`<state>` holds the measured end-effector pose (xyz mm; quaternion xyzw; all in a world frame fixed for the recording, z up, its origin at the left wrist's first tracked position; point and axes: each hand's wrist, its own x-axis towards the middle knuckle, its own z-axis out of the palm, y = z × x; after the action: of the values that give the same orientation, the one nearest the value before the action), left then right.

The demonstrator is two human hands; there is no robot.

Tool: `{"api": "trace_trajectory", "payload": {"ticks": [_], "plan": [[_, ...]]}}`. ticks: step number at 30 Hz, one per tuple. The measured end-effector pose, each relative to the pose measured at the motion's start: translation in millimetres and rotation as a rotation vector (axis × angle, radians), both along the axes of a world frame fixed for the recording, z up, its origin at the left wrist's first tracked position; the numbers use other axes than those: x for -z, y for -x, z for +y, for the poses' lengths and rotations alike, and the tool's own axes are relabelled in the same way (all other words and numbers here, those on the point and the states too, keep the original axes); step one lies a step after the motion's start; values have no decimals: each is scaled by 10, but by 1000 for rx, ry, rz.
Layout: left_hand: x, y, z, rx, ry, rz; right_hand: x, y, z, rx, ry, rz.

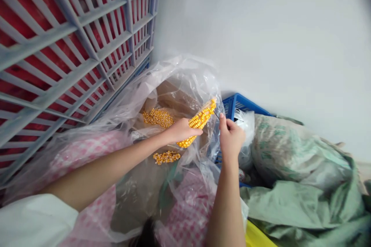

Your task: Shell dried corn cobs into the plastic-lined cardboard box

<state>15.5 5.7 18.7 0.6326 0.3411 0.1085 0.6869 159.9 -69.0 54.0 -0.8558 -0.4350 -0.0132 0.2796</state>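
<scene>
My left hand [181,131] grips a yellow corn cob [199,120] that is partly stripped, with rows of kernels along it. My right hand [231,137] pinches a thin dark pin [216,115] whose tip reaches towards the top of the cob. Two more pieces of kernel-covered cob lie below, one [158,118] on the brown cardboard [176,96] and one [166,157] lower down. A clear plastic liner [185,77] surrounds them. My left hand partly hides the cob's middle.
A grey crate with red inside [72,46] stands at the left, and a blue plastic crate [240,104] behind my right hand. A bulging green woven sack [295,154] fills the right. Pink checked fabric [188,216] lies below, against a white wall [275,27].
</scene>
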Motion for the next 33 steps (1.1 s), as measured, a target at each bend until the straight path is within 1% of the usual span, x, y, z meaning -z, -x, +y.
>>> {"api": "trace_trajectory", "payload": {"ticks": [2,4,5,6,7,8,11,13,14,15,16,17,19,20,21,22,23,26,28,29,31,33], "plan": [[22,2,-23,16,-105,21,0,-1,-1,-3,45,-14],[43,0,-45,-17,-222,68,23,11,1,0,68,-6],[47,-4,-53,-37,-258,87,46,26,5,6,64,14],[46,-10,-57,-50,-257,98,76,49,12,14,44,51],[38,-16,-60,-48,-207,96,111,78,23,25,7,114],[23,-24,-62,-35,-112,76,151,115,39,42,-45,203],[-44,-39,-70,-10,303,-71,247,232,106,72,-235,581],[-80,-37,-78,-3,542,-164,250,281,142,51,-277,815],[-88,-32,-79,4,603,-187,228,288,147,36,-271,887],[-87,-26,-75,13,604,-186,192,284,141,22,-261,910],[-78,-19,-66,19,536,-161,146,268,124,13,-250,882],[-62,-11,-51,11,402,-119,96,245,98,10,-244,800],[-17,0,-9,-48,45,-6,10,189,34,3,-222,552],[4,3,13,-81,-102,47,-15,164,5,5,-209,462],[21,3,32,-109,-199,82,-23,146,-15,13,-213,425],[31,0,45,-124,-240,95,-15,137,-24,31,-238,449],[33,-6,50,-125,-235,91,8,138,-21,50,-284,521],[1,-41,19,-49,-107,-22,124,205,47,70,-442,860],[-25,-75,-17,-49,3,-158,198,289,108,60,-469,1045],[-32,-93,-31,-81,64,-228,229,338,134,71,-465,1115],[-35,-124,-39,-191,174,-340,278,444,167,118,-468,1210],[-29,-140,-22,-306,234,-418,318,553,179,171,-481,1239]]}}
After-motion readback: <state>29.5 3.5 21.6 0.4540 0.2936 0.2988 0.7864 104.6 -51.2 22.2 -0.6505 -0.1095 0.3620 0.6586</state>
